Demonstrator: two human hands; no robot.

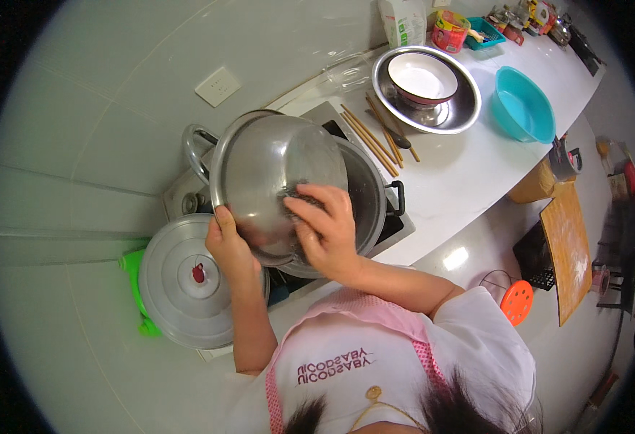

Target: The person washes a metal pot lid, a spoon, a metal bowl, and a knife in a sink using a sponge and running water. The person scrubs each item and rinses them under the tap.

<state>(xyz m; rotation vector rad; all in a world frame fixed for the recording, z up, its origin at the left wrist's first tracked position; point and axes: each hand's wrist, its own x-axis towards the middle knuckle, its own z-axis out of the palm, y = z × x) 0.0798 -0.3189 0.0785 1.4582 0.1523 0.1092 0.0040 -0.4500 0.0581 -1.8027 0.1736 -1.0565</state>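
Observation:
A stainless steel basin (274,163) is tilted up with its outer underside facing me. My left hand (232,244) grips its rim at the lower left, thumb over the edge. Against the basin's wet-looking outside, my right hand (325,230) presses a dark scouring pad (291,193), mostly hidden under the fingers. Below the basin stands a large metal pot (369,190) with a black side handle (397,198), on a stove (401,228). A metal loop handle (195,152) juts out at the left; which vessel it belongs to I cannot tell.
A round metal lid (174,293) with a red knob lies at left, over something green (136,271). Several chopsticks (369,140) and a dark spoon (400,140) lie on the white counter (447,179). Beyond are a steel basin (466,108) holding a white bowl (423,76), and a turquoise basin (523,108).

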